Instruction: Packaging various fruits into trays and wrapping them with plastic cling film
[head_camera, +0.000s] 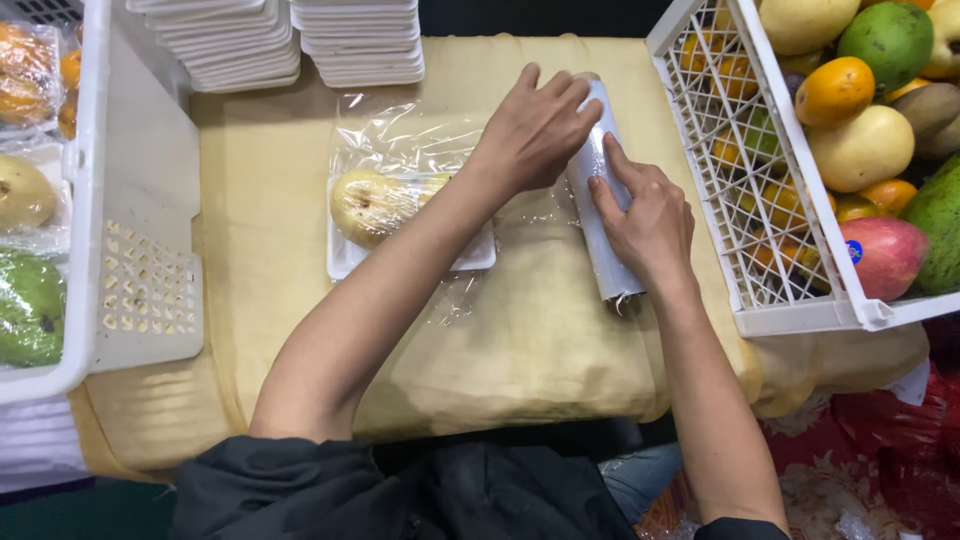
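film-wrapped mango tray (400, 215), blue round sticker (853, 251)

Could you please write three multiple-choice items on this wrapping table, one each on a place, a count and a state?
1. Where is the roll of cling film?
A. right of the foam tray
B. inside the left crate
C. on the tray stacks

2. How many stacks of white trays stand at the table's far edge?
A. one
B. two
C. four

3. What covers the yellow fruit on the foam tray?
A. clear film
B. a cloth
C. nothing

Answers: 1 A, both hands, left hand and right hand, rest on it there; 2 B, two piles side by side; 3 A, glossy wrinkled film lies over it.
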